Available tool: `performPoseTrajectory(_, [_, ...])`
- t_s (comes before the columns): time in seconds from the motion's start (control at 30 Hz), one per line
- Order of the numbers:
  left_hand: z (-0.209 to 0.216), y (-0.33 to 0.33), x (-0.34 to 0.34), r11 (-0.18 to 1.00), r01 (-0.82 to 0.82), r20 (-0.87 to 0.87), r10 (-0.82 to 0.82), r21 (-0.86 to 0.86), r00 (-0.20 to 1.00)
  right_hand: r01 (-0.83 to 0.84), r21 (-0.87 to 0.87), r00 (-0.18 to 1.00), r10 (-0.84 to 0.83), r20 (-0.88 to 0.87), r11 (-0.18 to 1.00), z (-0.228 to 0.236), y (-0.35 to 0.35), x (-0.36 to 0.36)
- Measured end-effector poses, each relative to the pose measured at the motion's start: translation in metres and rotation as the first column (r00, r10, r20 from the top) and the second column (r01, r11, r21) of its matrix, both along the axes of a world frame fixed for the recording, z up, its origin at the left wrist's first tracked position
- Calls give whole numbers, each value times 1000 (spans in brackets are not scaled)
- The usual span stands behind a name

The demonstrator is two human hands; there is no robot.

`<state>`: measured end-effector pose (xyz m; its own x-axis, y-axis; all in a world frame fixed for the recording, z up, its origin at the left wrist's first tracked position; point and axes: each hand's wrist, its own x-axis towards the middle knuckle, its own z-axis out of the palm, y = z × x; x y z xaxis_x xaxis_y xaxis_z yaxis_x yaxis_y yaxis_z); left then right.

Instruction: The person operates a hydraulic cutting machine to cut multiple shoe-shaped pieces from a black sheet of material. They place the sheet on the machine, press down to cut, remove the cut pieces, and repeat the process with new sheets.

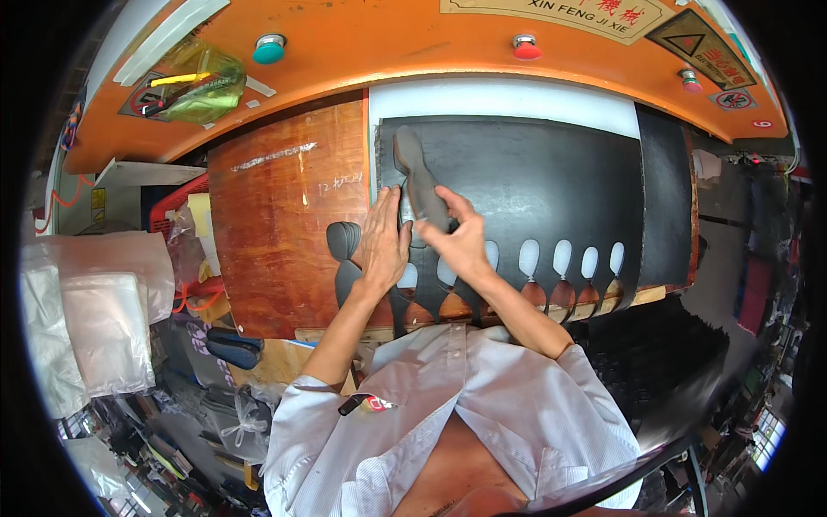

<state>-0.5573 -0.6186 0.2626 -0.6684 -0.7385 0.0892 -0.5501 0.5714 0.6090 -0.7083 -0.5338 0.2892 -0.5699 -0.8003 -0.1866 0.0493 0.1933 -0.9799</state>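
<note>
1. A dark grey, waisted, sole-shaped piece point(419, 172) lies aslant near the left edge of a black sheet point(534, 172), its lower end between the person's hands.
2. The right hand point(459, 237) grasps that lower end, thumb on its near side and fingers along its right edge.
3. The left hand point(385, 237) is unclenched, its fingers stretched out together beside the piece's left edge; how firmly it touches is unclear.
4. The hands cover part of the piece's lower end, and the right wrist and forearm partly hide the row of rounded cut-outs point(562, 258) along the sheet's near edge.
5. A white board point(508, 93) shows behind the sheet; to the left is a reddish-brown wooden board point(284, 215).
6. Small dark cut pieces point(344, 241) lie overlapped on the wood, just left of the left hand.
7. An orange machine front point(388, 60) spans the far side, with a green button point(270, 50), a red button point(526, 47) and a yellowish clear pouch point(215, 86).
8. Clear plastic bags point(108, 319) and a red crate point(164, 211) crowd the left; a black heap point(663, 345) lies at the right.
</note>
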Motion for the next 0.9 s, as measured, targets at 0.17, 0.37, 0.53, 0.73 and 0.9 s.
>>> performPoseTrajectory(0.17, [0, -2, -1, 1000, -2, -22, 2, -11, 1000, 114, -53, 871, -125, -476, 992, 9, 22, -37])
performPoseTrajectory(0.37, [-3, -3, -4, 991, -73, -98, 63, -108, 993, 81, 64, 613, 1, -790, 995, -13, 4, -21])
performPoseTrajectory(0.53, [5, 41, 33, 959, -243, -206, 210, -147, 956, 125, -31, 600, -100, -794, 992, -30, -6, -17])
performPoseTrajectory(0.73, [-12, 114, 57, 842, -518, -311, 537, 148, 784, 135, -46, 551, -113, -827, 990, -30, -32, -40])
performPoseTrajectory(0.9, [-53, 71, 23, 804, -531, -311, 450, -268, 837, 107, -24, 544, -79, -836, 994, -29, -74, -73])
